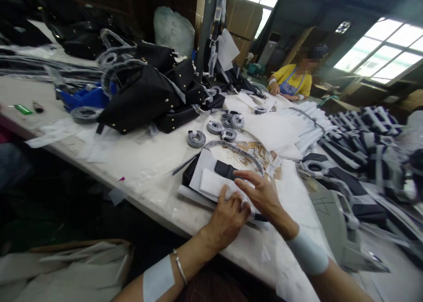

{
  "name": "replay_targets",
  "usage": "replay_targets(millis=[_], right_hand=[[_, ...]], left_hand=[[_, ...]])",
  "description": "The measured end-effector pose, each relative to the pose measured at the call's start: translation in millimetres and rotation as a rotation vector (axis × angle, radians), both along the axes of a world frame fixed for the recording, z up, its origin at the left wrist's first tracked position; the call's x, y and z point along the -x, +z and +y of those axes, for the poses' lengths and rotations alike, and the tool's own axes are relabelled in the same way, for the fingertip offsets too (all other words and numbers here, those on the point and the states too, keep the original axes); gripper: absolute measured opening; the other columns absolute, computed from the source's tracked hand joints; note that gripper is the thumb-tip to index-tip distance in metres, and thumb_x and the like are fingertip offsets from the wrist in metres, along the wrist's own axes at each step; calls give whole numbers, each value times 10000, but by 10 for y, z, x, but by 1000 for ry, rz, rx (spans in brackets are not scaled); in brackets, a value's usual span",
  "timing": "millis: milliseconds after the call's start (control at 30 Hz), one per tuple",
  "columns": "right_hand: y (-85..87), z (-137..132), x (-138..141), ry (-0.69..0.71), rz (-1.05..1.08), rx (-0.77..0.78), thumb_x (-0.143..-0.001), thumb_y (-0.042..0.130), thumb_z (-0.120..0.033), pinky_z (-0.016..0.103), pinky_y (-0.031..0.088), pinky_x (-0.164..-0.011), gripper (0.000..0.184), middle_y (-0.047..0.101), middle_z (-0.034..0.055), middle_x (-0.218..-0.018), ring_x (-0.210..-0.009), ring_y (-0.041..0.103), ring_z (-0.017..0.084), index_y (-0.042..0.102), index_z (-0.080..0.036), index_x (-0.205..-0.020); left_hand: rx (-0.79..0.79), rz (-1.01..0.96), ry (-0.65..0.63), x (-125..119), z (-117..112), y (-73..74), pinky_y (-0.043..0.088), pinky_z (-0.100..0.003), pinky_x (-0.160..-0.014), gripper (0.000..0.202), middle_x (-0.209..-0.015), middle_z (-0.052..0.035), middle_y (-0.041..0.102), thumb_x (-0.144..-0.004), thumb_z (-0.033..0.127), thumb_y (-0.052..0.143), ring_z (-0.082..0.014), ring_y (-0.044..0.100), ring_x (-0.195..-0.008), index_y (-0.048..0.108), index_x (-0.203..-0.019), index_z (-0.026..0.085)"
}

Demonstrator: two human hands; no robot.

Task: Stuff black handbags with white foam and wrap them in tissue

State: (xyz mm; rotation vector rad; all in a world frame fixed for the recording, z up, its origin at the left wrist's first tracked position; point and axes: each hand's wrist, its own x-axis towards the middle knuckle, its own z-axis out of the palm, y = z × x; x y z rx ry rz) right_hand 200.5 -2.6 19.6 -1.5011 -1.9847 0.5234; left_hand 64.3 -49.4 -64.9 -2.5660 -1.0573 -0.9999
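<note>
A black handbag (189,172) lies on the table in front of me, partly covered by white padding sheet (213,183). Its wrapped handle (254,157) arches out on the far side. My left hand (230,214) rests on the padding with fingers stretched out, pressing it against the bag. Just to its right, my right hand (259,194) hovers over the bag's right part, fingers apart and slightly bent. Neither hand grips anything. The bag's near right corner is hidden beneath my hands.
Black bags (142,99) are piled at the back left by a blue bin (82,98). Coiled wrapped straps (196,139) lie beyond the bag. White sheets (274,128) and a grey tape dispenser-like object (333,222) are to the right. A co-worker in yellow (291,79) works at the far end.
</note>
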Motion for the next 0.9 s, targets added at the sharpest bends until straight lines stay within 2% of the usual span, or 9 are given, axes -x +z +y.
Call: replay_targets(millis=[100, 167, 233, 333, 433, 500, 600, 733, 900], right_hand=[[-335, -165, 99, -62, 176, 33, -946, 494, -457, 434, 530, -957, 360, 727, 98, -1133, -1062, 673, 262, 723, -213, -1077], [-462, -194, 110, -38, 185, 30, -949, 487, -440, 455, 502, -1008, 360, 701, 111, -1199, -1122, 648, 267, 715, -204, -1096], [-490, -189, 101, 1, 152, 28, -945, 508, -404, 465, 483, -1034, 328, 684, 110, -1232, -1147, 634, 264, 698, -205, -1124], [-454, -181, 101, 40, 83, -15, -940, 538, -367, 474, 473, -1046, 304, 666, 108, -1252, -1153, 625, 262, 664, -214, -1170], [-444, -186, 129, 67, 12, -79, -964, 518, -352, 474, 470, -1053, 303, 641, 116, -1277, -1188, 600, 262, 629, -216, -1211], [-447, -186, 139, 83, -34, -104, -978, 497, -340, 468, 473, -1053, 308, 632, 125, -1281, -1195, 593, 262, 614, -205, -1229], [-418, -197, 121, 112, -99, -111, -986, 482, -323, 468, 470, -1054, 316, 618, 143, -1298, -1208, 582, 267, 606, -179, -1239], [-313, -319, 114, 162, -133, -89, -975, 527, -354, 484, 446, -1069, 329, 591, 135, -1358, -1263, 547, 270, 611, -194, -1250], [-214, -561, 237, 323, -206, -111, -958, 580, -438, 542, 305, -1148, 432, 592, 114, -1372, -1303, 510, 262, 560, -233, -1338]], left_hand=[[-76, 48, -101, 221, 22, 107, 363, -483, -1133, 290, -1140, -130, 666, -982, 216, 427, -249, 576, -1190, 597, -1193, 113], [-109, 106, -164, 501, 59, 225, 359, -406, -1143, 318, -1236, -130, 644, -991, 188, 402, -224, 548, -1242, 590, -1232, 99], [-69, 156, -123, 844, 132, 360, 318, -446, -1170, 332, -1308, -104, 621, -985, 158, 422, -229, 511, -1295, 575, -1279, 141], [81, 201, -18, 1315, 308, 519, 277, -622, -1151, 434, -1398, -64, 568, -942, 186, 555, -304, 443, -1361, 520, -1365, 276], [250, 133, -79, 1567, 477, 562, 385, -545, -1122, 478, -1415, -68, 552, -893, 226, 650, -286, 448, -1361, 536, -1354, 279], [308, 24, -136, 1605, 538, 546, 438, -458, -1101, 390, -1391, -70, 572, -921, 235, 613, -242, 471, -1345, 579, -1309, 248], [356, -146, -125, 1534, 499, 520, 453, -419, -1092, 267, -1294, -46, 645, -969, 221, 527, -193, 547, -1265, 642, -1209, 241], [388, -238, -50, 1312, 167, 489, 478, -422, -1063, 232, -1239, -32, 675, -941, 209, 571, -201, 587, -1210, 662, -1151, 247], [369, -231, 48, 1038, -292, 450, 492, -455, -1023, 286, -1250, -33, 661, -895, 206, 629, -249, 550, -1226, 637, -1177, 253]])
